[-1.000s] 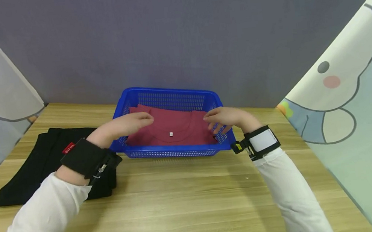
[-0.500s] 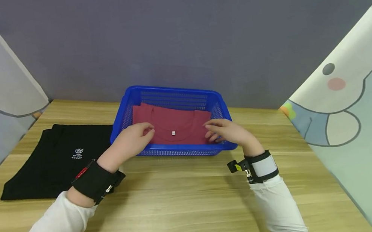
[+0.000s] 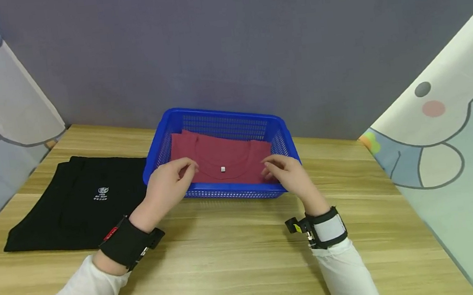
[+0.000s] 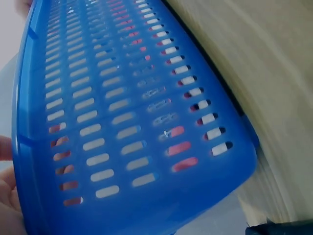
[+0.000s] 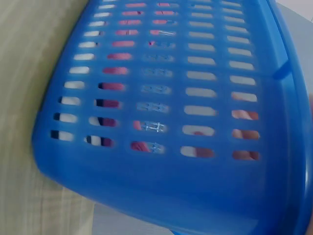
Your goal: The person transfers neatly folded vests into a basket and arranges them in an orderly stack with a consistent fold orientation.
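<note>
At far left, a black garment (image 3: 73,203) with a small white print lies folded on the wooden table (image 3: 231,258), outside the basket; nothing shows it packed, so that part appears left to do.

Next to it, your left hand (image 3: 167,186) reaches over the near left part of a blue plastic basket (image 3: 232,187), fingers bent, a gap between thumb and forefinger. It seems to hold nothing; whether its fingertips touch cloth, you cannot tell from here.

In the middle, a red shirt (image 3: 224,151) lies inside the basket, folded fairly flat, neckline up, a tiny white label showing. Placing it looks done, or down to a last straightening.

To the right, your right hand (image 3: 289,173) comes over the near right part of the rim, fingers loosely curved, apparently gripping nothing; contact with the shirt is unclear. The two hands are well apart, the shirt's neckline between them.
</note>
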Motion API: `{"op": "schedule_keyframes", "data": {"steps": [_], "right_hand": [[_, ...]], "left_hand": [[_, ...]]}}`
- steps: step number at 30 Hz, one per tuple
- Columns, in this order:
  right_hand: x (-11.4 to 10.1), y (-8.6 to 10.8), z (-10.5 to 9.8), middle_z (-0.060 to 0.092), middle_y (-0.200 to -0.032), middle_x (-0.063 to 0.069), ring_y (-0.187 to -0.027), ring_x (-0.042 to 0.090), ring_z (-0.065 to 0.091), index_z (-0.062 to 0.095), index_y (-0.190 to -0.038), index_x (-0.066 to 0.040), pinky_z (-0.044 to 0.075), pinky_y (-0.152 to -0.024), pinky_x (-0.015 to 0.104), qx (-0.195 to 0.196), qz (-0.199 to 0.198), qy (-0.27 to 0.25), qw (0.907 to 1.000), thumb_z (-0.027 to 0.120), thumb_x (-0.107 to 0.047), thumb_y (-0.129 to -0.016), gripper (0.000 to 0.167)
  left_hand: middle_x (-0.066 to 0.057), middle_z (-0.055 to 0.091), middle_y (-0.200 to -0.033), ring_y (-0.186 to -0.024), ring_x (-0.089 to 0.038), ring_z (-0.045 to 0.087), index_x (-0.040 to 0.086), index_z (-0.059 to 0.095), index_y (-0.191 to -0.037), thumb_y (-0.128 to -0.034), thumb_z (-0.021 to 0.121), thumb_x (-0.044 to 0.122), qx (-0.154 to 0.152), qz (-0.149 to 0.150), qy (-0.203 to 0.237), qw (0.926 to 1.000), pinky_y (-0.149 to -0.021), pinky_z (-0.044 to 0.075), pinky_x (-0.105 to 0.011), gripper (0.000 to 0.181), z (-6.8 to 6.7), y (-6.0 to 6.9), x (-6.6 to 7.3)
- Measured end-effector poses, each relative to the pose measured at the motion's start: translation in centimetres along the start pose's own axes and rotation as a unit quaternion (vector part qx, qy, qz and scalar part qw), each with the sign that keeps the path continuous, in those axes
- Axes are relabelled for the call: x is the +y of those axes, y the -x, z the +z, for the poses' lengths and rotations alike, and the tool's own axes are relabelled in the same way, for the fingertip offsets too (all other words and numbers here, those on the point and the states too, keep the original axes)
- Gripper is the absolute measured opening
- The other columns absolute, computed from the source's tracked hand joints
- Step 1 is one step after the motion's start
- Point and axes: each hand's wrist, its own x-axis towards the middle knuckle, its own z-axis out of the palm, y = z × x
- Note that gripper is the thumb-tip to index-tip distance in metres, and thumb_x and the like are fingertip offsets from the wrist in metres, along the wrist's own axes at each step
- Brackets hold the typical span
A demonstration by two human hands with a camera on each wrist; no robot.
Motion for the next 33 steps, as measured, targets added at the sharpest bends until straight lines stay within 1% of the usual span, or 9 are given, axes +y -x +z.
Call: {"op": "schedule_keyframes", "data": {"steps": [4, 6, 9, 11, 15, 18, 22, 27, 33], "right_hand": [[-0.2, 0.4, 0.4, 0.068, -0.082, 0.017, -0.076, 0.024, 0.068, 0.066, -0.102, 0.004, 0.052, -0.067, 0.024, 0.055, -0.031, -0.018, 0.9978, 0.051, -0.007, -0.097, 0.019], [-0.4, 0.6, 0.6, 0.068, -0.08, 0.017, -0.073, 0.027, 0.067, 0.067, -0.099, 0.004, 0.054, -0.065, 0.026, 0.072, -0.044, -0.03, 0.996, 0.052, -0.005, -0.096, 0.018], [-0.7, 0.8, 0.9, 0.068, -0.079, 0.017, -0.073, 0.032, 0.066, 0.067, -0.097, 0.004, 0.056, -0.065, 0.031, 0.076, -0.057, -0.052, 0.9942, 0.052, -0.004, -0.095, 0.017], [-0.8, 0.8, 1.1, 0.067, -0.078, 0.018, -0.072, 0.032, 0.067, 0.067, -0.097, 0.004, 0.057, -0.065, 0.032, 0.07, -0.061, -0.069, 0.9932, 0.052, -0.004, -0.095, 0.017], [-1.1, 1.0, 1.5, 0.067, -0.077, 0.018, -0.07, 0.017, 0.066, 0.066, -0.097, 0.005, 0.057, -0.066, 0.026, 0.055, -0.065, -0.087, 0.9926, 0.052, -0.003, -0.095, 0.016], [-1.4, 1.4, 1.7, 0.067, -0.077, 0.019, -0.067, 0.009, 0.065, 0.066, -0.098, 0.006, 0.057, -0.066, 0.027, 0.036, -0.072, -0.1, 0.9917, 0.052, -0.003, -0.095, 0.017], [-1.9, 2.1, 1.8, 0.067, -0.077, 0.017, -0.063, 0.008, 0.063, 0.066, -0.098, 0.004, 0.056, -0.063, 0.036, 0.008, -0.091, -0.101, 0.9907, 0.052, -0.004, -0.096, 0.017], [-2.4, 2.6, 2.3, 0.067, -0.077, 0.017, -0.059, 0.009, 0.062, 0.066, -0.099, 0.004, 0.052, -0.054, 0.033, -0.038, -0.123, -0.105, 0.9861, 0.051, -0.003, -0.096, 0.017], [-2.9, 2.6, 3.3, 0.067, -0.077, 0.017, -0.058, 0.01, 0.062, 0.065, -0.101, 0.006, 0.054, -0.056, 0.034, -0.1, -0.158, -0.114, 0.9758, 0.052, 0.0, -0.094, 0.016]], "left_hand": [[-0.005, 0.072, -0.088, -0.045, -0.009, 0.033, 0.009, 0.071, -0.093, -0.0961, 0.051, 0.014, 0.008, 0.009, 0.018, 0.9998, -0.043, 0.023, -0.024, 0.02, 0.0, 0.5, 0.3], [-0.005, 0.072, -0.088, -0.05, -0.01, 0.039, 0.008, 0.07, -0.093, -0.0964, 0.051, 0.012, 0.005, 0.011, 0.036, 0.9993, -0.046, 0.027, -0.024, 0.02, 0.0, 0.7, 0.6], [-0.004, 0.072, -0.089, -0.062, -0.011, 0.05, 0.009, 0.07, -0.093, -0.0971, 0.051, 0.011, -0.003, 0.013, 0.062, 0.998, -0.051, 0.034, -0.025, 0.02, -0.2, 1.2, 1.0], [-0.004, 0.072, -0.089, -0.063, -0.013, 0.051, 0.01, 0.069, -0.093, -0.0977, 0.05, 0.011, -0.011, 0.011, 0.08, 0.9967, -0.052, 0.036, -0.025, 0.02, -0.3, 1.5, 1.2], [-0.003, 0.071, -0.089, -0.057, -0.015, 0.045, 0.01, 0.069, -0.094, -0.0987, 0.049, 0.013, -0.023, 0.002, 0.115, 0.9932, -0.049, 0.033, -0.026, 0.022, -0.6, 2.0, 1.6], [-0.002, 0.071, -0.086, -0.064, -0.016, 0.052, 0.009, 0.069, -0.092, -0.0987, 0.049, 0.013, -0.029, -0.008, 0.133, 0.9906, -0.05, 0.034, -0.025, 0.022, -0.7, 2.3, 1.9], [-0.002, 0.07, -0.083, -0.08, -0.02, 0.06, 0.01, 0.069, -0.091, -0.0989, 0.049, 0.013, -0.042, -0.024, 0.162, 0.9857, -0.057, 0.042, -0.023, 0.022, -0.7, 2.7, 2.0], [-0.003, 0.068, -0.082, -0.079, -0.01, 0.062, 0.005, 0.067, -0.094, -0.0994, 0.048, 0.012, -0.068, -0.039, 0.209, 0.9747, -0.071, 0.054, -0.026, 0.022, -1.0, 3.5, 1.8], [-0.007, 0.067, -0.085, -0.081, -0.009, 0.065, 0.0, 0.066, -0.096, -0.1, 0.047, 0.013, -0.11, -0.054, 0.23, 0.9653, -0.077, 0.056, -0.027, 0.023, -1.7, 4.5, 1.3]]}}
